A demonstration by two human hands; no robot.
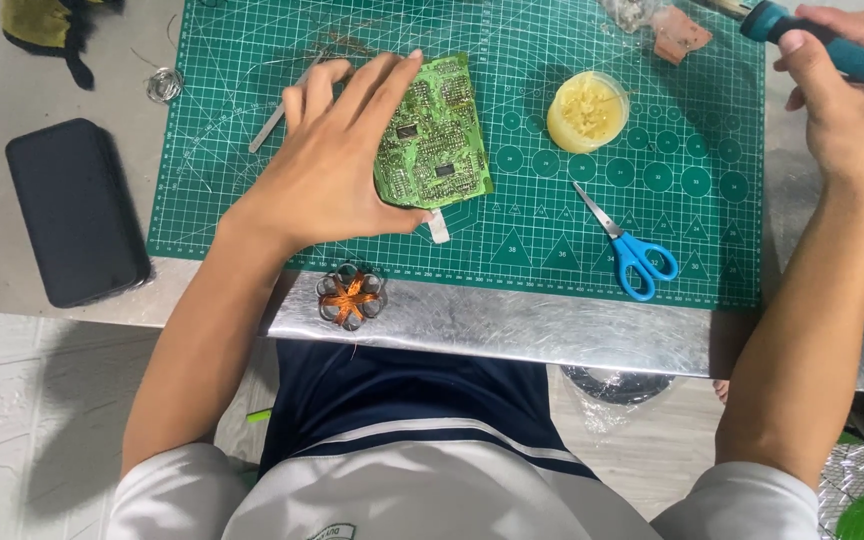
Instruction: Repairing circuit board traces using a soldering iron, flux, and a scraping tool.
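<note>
Silver-topped desk (552, 330) under a green cutting mat (652, 210), with soldering gear spread across it.

Biggest of the loose things is a black case (72, 210) lying off the mat to the left. On the mat, the left hand (327, 170) lies flat on a green circuit board (437, 135), fingers spread and pressing it down rather than closed round it. The right hand (842, 100), raised at the far right corner, is wrapped tight around the teal handle of a soldering iron (832, 48); its tip is out of view and well away from the board, so no joint looks worked yet. A yellow flux tub (587, 110) stands open just beside the board, blue scissors (627, 245) lie nearer, and a small copper coil (350, 297) sits at the desk's edge.
</note>
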